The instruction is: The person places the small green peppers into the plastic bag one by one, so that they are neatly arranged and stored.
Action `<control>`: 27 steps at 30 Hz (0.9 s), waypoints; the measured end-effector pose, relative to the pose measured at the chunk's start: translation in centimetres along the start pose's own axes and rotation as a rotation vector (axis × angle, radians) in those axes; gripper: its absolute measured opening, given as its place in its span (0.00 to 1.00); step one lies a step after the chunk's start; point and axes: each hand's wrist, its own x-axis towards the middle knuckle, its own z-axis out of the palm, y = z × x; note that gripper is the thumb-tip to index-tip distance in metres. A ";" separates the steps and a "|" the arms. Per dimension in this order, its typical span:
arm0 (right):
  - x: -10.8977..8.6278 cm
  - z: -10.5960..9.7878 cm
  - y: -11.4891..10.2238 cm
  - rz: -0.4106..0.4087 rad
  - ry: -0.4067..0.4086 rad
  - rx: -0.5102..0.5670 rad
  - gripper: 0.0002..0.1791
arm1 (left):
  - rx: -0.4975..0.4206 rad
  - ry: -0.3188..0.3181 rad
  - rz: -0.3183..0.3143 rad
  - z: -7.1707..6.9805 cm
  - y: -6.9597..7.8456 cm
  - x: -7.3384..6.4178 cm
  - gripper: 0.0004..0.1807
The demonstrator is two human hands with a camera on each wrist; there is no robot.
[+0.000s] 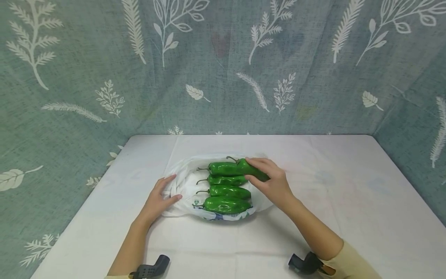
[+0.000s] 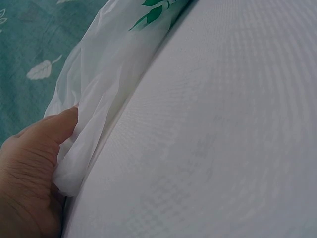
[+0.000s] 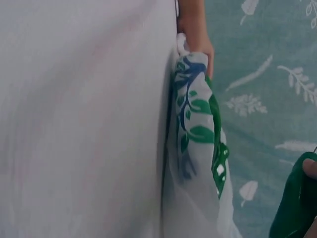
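In the head view, a white plastic bag [image 1: 186, 176] lies with its mouth spread, and several long green peppers [image 1: 228, 205] sit in a row on it, stems to the left. My right hand [image 1: 271, 178] grips another green pepper [image 1: 245, 166] between thumb and fingers, above the far end of the row. That held pepper [image 3: 292, 206] also shows at the right edge of the right wrist view. On the bag's left side rests my left hand [image 1: 158, 197], thumb and fingers spread apart on the crumpled plastic. The left wrist view shows its thumb against the bag [image 2: 109, 64].
A white cloth covers the table [image 1: 331, 209]. Behind and beside it hangs a green-blue curtain [image 1: 223, 97] with white leaf prints. Dark devices [image 1: 153, 267] are worn at both wrists. Blue and green leaf print marks the bag's near side.
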 end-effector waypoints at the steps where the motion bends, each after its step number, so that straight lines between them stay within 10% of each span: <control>1: 0.0 0.3 -0.2 0.001 -0.013 0.001 0.27 | 0.001 0.000 0.003 0.0 0.0 0.0 0.42; 27: 0.1 6.6 1.1 0.091 -0.248 -0.073 0.22 | 0.016 0.005 0.012 0.0 0.3 0.0 0.42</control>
